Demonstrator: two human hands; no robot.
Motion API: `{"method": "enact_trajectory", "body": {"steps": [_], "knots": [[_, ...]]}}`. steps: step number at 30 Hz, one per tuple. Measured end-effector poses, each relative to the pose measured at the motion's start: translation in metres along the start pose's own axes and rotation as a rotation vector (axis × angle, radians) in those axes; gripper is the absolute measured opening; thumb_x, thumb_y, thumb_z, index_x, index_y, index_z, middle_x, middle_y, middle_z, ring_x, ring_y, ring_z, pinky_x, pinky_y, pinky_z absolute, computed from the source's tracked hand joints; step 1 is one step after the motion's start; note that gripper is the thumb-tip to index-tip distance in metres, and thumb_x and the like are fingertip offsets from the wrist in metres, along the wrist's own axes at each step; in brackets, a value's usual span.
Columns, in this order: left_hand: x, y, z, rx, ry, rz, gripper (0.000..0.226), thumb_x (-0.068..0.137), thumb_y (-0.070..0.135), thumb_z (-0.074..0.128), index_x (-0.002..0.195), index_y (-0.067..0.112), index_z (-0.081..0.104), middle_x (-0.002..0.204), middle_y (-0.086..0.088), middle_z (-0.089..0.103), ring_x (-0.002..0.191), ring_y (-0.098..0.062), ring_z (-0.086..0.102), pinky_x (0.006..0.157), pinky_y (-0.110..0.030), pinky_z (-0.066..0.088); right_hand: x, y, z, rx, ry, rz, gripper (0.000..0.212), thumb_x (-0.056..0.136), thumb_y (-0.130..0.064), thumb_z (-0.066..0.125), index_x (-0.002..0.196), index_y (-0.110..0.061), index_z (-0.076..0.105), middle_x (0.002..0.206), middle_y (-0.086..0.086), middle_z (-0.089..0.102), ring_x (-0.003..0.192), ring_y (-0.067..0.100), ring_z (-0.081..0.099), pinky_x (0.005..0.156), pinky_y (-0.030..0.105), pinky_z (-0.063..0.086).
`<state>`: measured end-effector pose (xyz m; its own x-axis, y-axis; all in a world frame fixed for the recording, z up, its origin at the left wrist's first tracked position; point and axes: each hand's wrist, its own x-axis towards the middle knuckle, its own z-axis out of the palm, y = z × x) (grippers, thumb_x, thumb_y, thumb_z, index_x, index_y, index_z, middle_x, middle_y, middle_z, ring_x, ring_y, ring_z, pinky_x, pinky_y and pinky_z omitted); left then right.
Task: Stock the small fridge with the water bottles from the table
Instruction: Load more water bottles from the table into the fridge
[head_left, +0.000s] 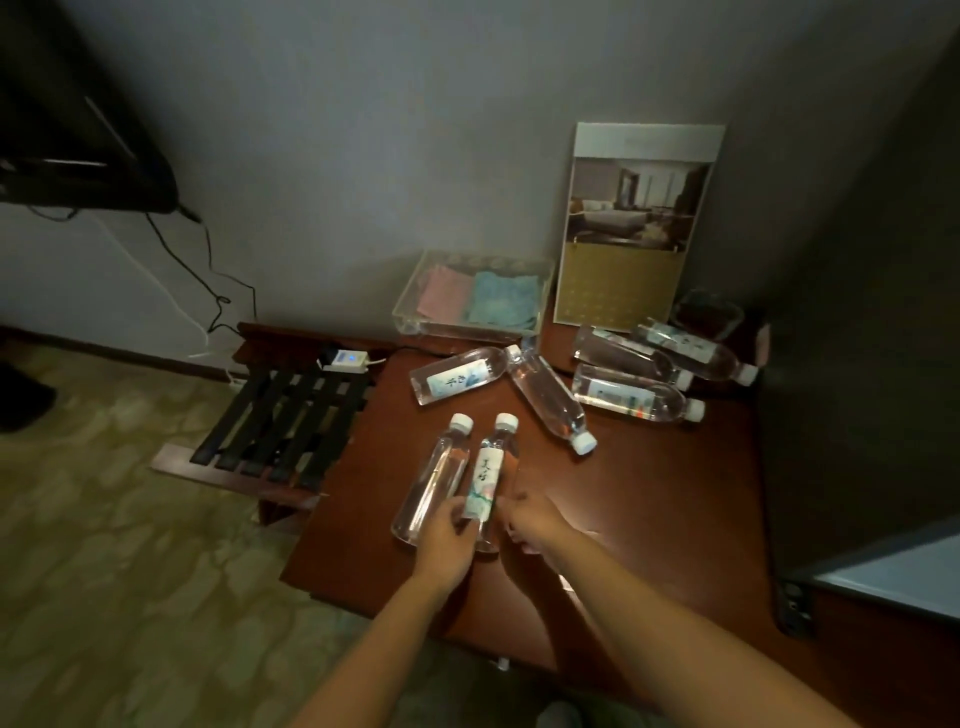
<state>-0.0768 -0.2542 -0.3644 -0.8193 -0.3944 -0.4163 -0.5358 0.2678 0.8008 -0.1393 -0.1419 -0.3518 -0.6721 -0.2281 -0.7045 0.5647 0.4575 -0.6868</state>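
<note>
Several clear water bottles lie on the brown table (649, 519). The two nearest lie side by side with their white caps pointing away from me: a plain-sided bottle (431, 483) on the left and a labelled bottle (491, 467) on the right. My left hand (447, 540) closes over the plain bottle's lower end, its fingers curling between the two. My right hand (535, 522) pinches the labelled bottle's base from the right. Farther back lie another labelled bottle (457, 376), a slanted one (550, 400) and three more at the back right (634, 397).
A clear tray (415, 312) with pink and blue cloths and a leaning calendar card (639, 228) stand against the wall. A dark tall panel (857, 312) closes off the right, with a pale surface (893, 577) below it. A slatted luggage rack (280, 421) stands to the table's left.
</note>
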Motion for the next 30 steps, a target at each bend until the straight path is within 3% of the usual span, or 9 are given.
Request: {"method": "enact_trajectory", "body": {"steps": [4, 7, 10, 14, 18, 20, 23, 26, 30], "knots": [[0.004, -0.009, 0.001, -0.122, -0.109, -0.023, 0.029, 0.087, 0.013, 0.062, 0.113, 0.022, 0.052, 0.106, 0.010, 0.062, 0.087, 0.006, 0.056, 0.061, -0.004, 0.047, 0.020, -0.001, 0.018, 0.166, 0.131, -0.070, 0.032, 0.083, -0.021, 0.066, 0.112, -0.010, 0.058, 0.096, 0.006, 0.066, 0.080, 0.018, 0.063, 0.063, 0.024, 0.049], [0.003, -0.010, 0.002, -0.152, -0.170, -0.044, 0.037, 0.086, 0.017, 0.064, 0.113, 0.031, 0.044, 0.098, 0.024, 0.054, 0.087, 0.009, 0.054, 0.060, -0.005, 0.045, 0.026, 0.001, 0.022, 0.129, 0.215, -0.050, 0.048, 0.071, -0.026, 0.078, 0.108, -0.011, 0.050, 0.095, 0.006, 0.065, 0.084, 0.023, 0.066, 0.075, 0.033, 0.054], [0.004, -0.008, 0.001, -0.199, -0.208, -0.067, 0.039, 0.084, 0.015, 0.066, 0.113, 0.030, 0.044, 0.098, 0.020, 0.056, 0.088, 0.006, 0.056, 0.060, -0.005, 0.046, 0.028, 0.000, 0.021, 0.103, 0.243, -0.016, 0.049, 0.068, -0.024, 0.078, 0.104, -0.014, 0.047, 0.089, 0.004, 0.063, 0.083, 0.025, 0.066, 0.074, 0.039, 0.057], [0.003, 0.003, -0.005, -0.190, -0.328, -0.120, 0.044, 0.080, 0.018, 0.070, 0.110, 0.033, 0.041, 0.097, 0.016, 0.056, 0.086, 0.005, 0.054, 0.058, -0.009, 0.043, 0.027, -0.007, 0.009, 0.183, 0.109, 0.076, 0.046, 0.070, -0.015, 0.075, 0.111, -0.008, 0.054, 0.094, 0.011, 0.067, 0.076, 0.022, 0.067, 0.059, 0.032, 0.056], [0.009, 0.020, -0.011, -0.155, -0.495, -0.150, 0.054, 0.075, 0.016, 0.075, 0.113, 0.032, 0.041, 0.102, 0.011, 0.059, 0.091, -0.003, 0.059, 0.062, -0.013, 0.045, 0.015, -0.003, -0.017, 0.217, -0.063, 0.015, 0.032, 0.070, -0.014, 0.077, 0.093, -0.020, 0.055, 0.090, 0.003, 0.068, 0.080, 0.017, 0.068, 0.066, 0.031, 0.056], [0.011, 0.030, -0.008, -0.159, -0.573, -0.140, 0.058, 0.072, 0.012, 0.078, 0.114, 0.031, 0.043, 0.106, 0.009, 0.061, 0.094, -0.005, 0.062, 0.063, -0.013, 0.050, 0.005, 0.001, -0.030, 0.205, -0.107, -0.057, 0.035, 0.067, -0.011, 0.079, 0.093, -0.024, 0.058, 0.086, -0.002, 0.071, 0.080, 0.013, 0.069, 0.064, 0.026, 0.056], [0.008, 0.048, 0.008, -0.157, -0.625, -0.068, 0.063, 0.069, 0.005, 0.078, 0.119, 0.026, 0.046, 0.106, 0.011, 0.065, 0.096, -0.003, 0.063, 0.068, -0.014, 0.053, -0.008, 0.003, -0.048, 0.174, -0.082, -0.147, 0.055, 0.060, -0.007, 0.082, 0.108, -0.016, 0.056, 0.084, -0.005, 0.074, 0.076, 0.007, 0.071, 0.060, 0.020, 0.056], [-0.001, 0.061, 0.033, -0.168, -0.622, 0.016, 0.069, 0.066, 0.000, 0.079, 0.124, 0.020, 0.047, 0.111, 0.004, 0.067, 0.097, -0.005, 0.065, 0.067, -0.013, 0.053, -0.022, 0.007, -0.072, 0.159, -0.035, -0.208, 0.063, 0.061, -0.005, 0.082, 0.115, -0.007, 0.051, 0.102, 0.005, 0.070, 0.091, 0.015, 0.069, 0.080, 0.031, 0.057], [-0.017, 0.072, 0.069, -0.131, -0.659, 0.134, 0.072, 0.064, 0.000, 0.078, 0.123, 0.024, 0.046, 0.110, 0.004, 0.067, 0.095, -0.006, 0.068, 0.069, -0.019, 0.055, -0.049, 0.029, -0.116, 0.225, 0.009, -0.219, 0.065, 0.062, -0.007, 0.084, 0.113, -0.012, 0.046, 0.099, -0.002, 0.067, 0.091, 0.009, 0.067, 0.073, 0.021, 0.055]]}}
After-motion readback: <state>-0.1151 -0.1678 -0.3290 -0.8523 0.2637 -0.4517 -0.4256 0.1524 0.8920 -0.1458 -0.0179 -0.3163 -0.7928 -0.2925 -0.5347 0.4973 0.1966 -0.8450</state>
